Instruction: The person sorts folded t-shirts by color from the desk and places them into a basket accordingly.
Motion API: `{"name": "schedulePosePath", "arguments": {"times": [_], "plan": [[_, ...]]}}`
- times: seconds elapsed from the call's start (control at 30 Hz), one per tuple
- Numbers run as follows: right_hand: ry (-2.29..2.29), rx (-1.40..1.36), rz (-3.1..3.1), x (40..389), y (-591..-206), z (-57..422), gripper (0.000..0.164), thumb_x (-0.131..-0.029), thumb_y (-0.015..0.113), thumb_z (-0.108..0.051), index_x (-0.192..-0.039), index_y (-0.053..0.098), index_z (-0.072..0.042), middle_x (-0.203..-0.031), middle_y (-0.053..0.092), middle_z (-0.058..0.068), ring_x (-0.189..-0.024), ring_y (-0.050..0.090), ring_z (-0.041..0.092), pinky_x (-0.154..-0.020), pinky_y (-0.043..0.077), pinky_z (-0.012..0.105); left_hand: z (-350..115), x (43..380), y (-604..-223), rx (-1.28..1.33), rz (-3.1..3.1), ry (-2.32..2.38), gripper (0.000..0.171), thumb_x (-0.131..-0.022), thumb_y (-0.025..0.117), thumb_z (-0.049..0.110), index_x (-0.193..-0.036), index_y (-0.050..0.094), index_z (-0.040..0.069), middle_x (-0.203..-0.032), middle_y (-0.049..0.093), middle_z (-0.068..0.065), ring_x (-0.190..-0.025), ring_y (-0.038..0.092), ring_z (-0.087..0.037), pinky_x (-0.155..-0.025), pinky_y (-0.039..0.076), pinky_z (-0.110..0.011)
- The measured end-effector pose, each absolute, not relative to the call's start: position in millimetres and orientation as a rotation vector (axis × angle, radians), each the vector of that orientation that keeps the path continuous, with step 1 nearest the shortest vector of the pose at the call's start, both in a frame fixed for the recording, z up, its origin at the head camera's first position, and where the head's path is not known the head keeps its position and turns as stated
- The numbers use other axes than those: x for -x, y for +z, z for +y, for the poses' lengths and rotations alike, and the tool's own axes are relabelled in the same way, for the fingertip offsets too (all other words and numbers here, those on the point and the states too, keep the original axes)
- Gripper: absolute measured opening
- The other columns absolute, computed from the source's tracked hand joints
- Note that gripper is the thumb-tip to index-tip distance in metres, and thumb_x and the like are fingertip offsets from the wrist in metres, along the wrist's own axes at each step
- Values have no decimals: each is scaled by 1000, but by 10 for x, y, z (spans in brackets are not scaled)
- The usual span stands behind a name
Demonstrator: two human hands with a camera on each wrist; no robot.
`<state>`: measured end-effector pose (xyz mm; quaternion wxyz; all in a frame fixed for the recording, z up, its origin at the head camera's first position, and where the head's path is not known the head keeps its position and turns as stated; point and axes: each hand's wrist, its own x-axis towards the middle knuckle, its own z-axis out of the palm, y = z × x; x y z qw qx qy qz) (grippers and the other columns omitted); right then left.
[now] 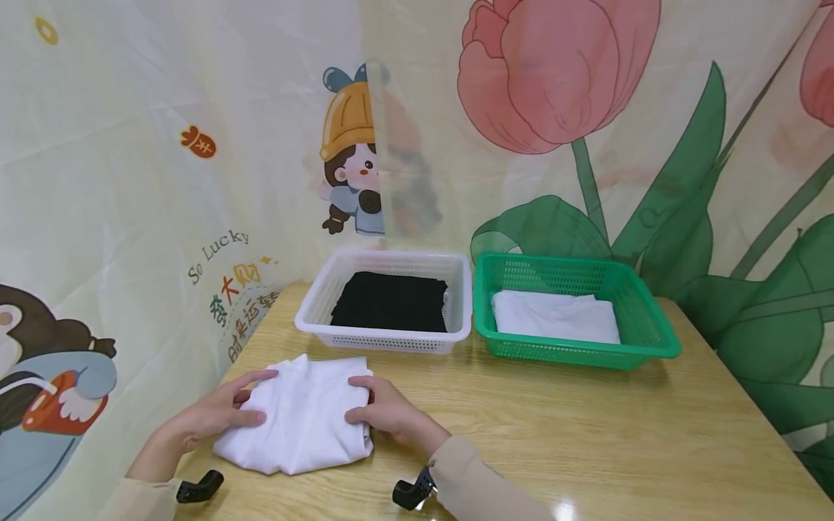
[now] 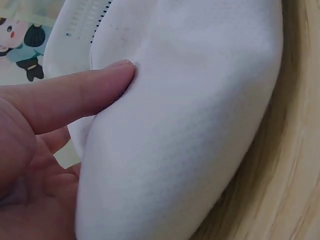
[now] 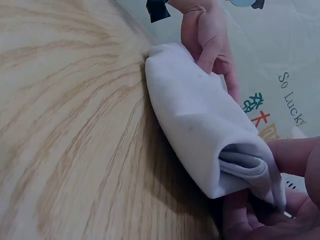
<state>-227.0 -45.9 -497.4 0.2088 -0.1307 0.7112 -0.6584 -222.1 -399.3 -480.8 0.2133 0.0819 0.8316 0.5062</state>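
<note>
A folded white garment (image 1: pixel 306 420) lies on the table in front of the white basket; its exact kind does not show. At its left side my left hand (image 1: pixel 218 409) holds the edge, thumb on top. In the left wrist view, the thumb (image 2: pixel 95 90) presses on the fabric (image 2: pixel 165 125), and some fingers are hidden behind it. My right hand (image 1: pixel 391 412) grips the opposite side. The right wrist view shows the garment's rolled layers (image 3: pixel 245 167) between the right thumb (image 3: pixel 295 155) and the fingers underneath.
Behind the garment stands a white basket (image 1: pixel 384 340) with folded black cloth (image 1: pixel 391 300) inside. A green basket (image 1: pixel 573 351) to its right holds folded white cloth (image 1: pixel 557 317). The wooden table (image 1: pixel 586 434) meets a printed curtain (image 1: pixel 417 108) at the back and left.
</note>
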Motion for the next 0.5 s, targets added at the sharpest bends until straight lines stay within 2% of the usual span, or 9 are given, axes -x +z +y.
{"name": "schedulePosePath", "arguments": {"times": [0.13, 0.33, 0.5], "plan": [[-1839, 348, 2007, 2264, -4991, -407, 69, -85, 77, 9, -150, 59, -8, -145, 59, 15, -122, 61, 25, -98, 59, 44, -3949, 2224, -4828, -252, 2366, 1372, 87, -95, 80, 17, -166, 31, 9, -157, 37, -37, -135, 49, -43, -93, 54, -36], [-1877, 324, 2024, 2270, -5000, -234, 71, -84, 81, 6, -150, 59, -10, -147, 57, 18, -123, 61, 29, -95, 60, 47, -3795, 2246, -4851, -287, 2319, 1453, 93, -93, 82, 12, -168, 27, 11, -165, 19, -36, -142, 39, -51, -96, 55, -43], [-1860, 325, 2049, 2281, -5056, 77, 74, -85, 81, 3, -153, 56, -13, -152, 52, 20, -129, 58, 34, -97, 59, 51, -3582, 2298, -4851, -327, 2328, 1420, 94, -91, 85, 14, -167, 29, 10, -161, 30, -33, -136, 44, -46, -97, 53, -42]]}}
